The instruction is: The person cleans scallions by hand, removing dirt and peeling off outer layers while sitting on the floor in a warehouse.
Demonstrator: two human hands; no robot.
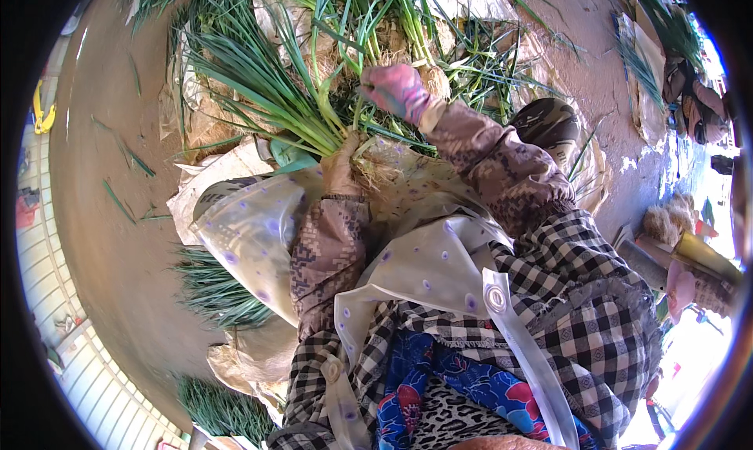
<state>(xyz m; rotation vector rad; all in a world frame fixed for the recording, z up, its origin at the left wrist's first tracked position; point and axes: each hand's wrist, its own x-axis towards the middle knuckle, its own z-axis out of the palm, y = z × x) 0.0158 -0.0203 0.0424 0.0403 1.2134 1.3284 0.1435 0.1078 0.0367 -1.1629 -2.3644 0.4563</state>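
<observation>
The left hand (342,166) clamps a bunch of long flat green leaves (259,81) at its pale stringy roots (fingers closed); the pink-gloved right hand (396,91) pinches one stalk.

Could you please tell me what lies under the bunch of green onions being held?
Under the green onion bunch lie pale sacks and loose leaves; the ground beneath stays covered.
</observation>
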